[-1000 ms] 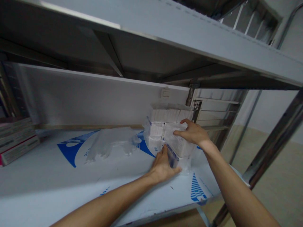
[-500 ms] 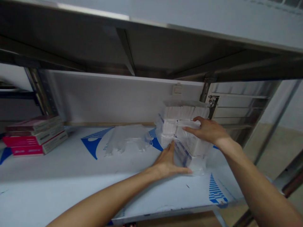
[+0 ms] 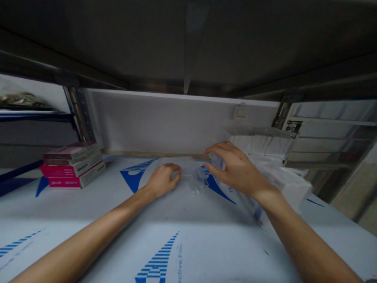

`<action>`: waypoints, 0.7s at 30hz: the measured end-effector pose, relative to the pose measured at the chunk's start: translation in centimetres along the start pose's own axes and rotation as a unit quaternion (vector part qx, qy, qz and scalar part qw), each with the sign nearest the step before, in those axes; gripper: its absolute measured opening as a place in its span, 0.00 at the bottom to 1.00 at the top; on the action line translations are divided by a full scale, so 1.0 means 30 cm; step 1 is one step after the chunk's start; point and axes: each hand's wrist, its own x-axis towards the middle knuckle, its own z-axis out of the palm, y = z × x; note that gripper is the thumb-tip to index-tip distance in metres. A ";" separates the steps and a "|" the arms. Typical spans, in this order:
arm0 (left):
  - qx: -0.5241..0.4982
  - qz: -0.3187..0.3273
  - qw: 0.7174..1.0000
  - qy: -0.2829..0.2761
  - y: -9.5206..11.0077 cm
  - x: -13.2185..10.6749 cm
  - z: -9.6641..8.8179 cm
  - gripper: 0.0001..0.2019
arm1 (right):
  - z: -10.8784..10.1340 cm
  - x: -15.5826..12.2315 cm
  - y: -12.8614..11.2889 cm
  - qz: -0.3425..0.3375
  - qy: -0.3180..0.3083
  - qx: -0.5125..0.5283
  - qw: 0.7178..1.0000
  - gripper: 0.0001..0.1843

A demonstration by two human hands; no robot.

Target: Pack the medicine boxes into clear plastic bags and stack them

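Left hand [image 3: 163, 180] curled at nine o'clock of plastic bag [image 3: 189, 167], pinch: couldn't tell. Right hand [image 3: 237, 169] spread at bag's three o'clock, white packs [image 3: 263, 144] just beside.

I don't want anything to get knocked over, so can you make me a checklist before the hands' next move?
1. Left hand near the clear plastic lying on the shelf: ok.
2. Left hand touching or gripping that plastic: cannot tell; the curled fingers hide it.
3. Right hand open: ok, thumb and fingers are apart.
4. Whole pile of white packs easy to see: not ok; the right hand and arm cover part of it.
5. White packs steady: cannot tell; the lower part is blurry.
6. Pink boxes out of the way: ok, stacked at the left, apart from both hands.
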 end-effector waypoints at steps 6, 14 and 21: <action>0.077 0.032 0.996 0.030 -0.139 -0.022 0.067 0.16 | 0.328 0.006 0.036 0.087 -0.132 -0.014 0.987 0.14; 0.121 0.025 0.990 -0.063 -0.181 -0.062 0.110 0.17 | 0.508 -0.117 0.097 0.176 -0.213 -0.086 0.957 0.22; 0.129 0.009 0.988 -0.086 -0.155 -0.065 0.091 0.15 | 0.506 -0.127 0.095 0.173 -0.183 -0.070 0.965 0.21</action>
